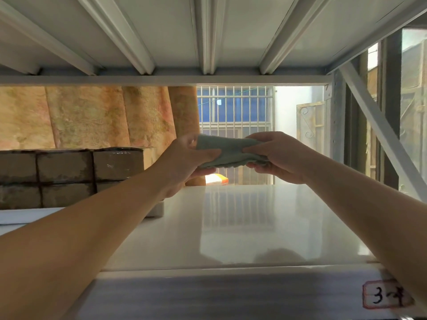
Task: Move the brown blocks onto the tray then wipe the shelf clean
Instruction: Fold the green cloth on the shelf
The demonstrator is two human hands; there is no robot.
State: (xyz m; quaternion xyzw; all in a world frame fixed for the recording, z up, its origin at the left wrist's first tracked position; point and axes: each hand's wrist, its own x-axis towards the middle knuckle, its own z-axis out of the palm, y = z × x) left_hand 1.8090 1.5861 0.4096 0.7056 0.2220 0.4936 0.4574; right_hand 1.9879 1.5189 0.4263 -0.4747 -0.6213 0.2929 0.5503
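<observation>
Both hands are raised above the shelf [242, 227], and a folded grey-green cloth [227, 151] is pinched between them: one end is clamped by the left hand [187, 158], thumb on top and fingers beneath, and the other end by the right hand [275, 155] in the same way. The cloth is held clear of the surface, stretched between the two grips, which suggests it is being folded or squared into a pad before wiping is begun.

To the left of the left hand, the brown blocks [67, 176] are stacked two high on what seems to be a pale tray [25, 215], so the moving step is judged done. Below and ahead of the hands, the shelf is seen as a glossy white board, bare and reflecting the barred window [235, 112] beyond. A patterned curtain [92, 116] hangs behind the blocks. Overhead, a ribbed upper shelf [208, 38] is carried by the metal frame, and a handwritten label [385, 294] is stuck near the right forearm.
</observation>
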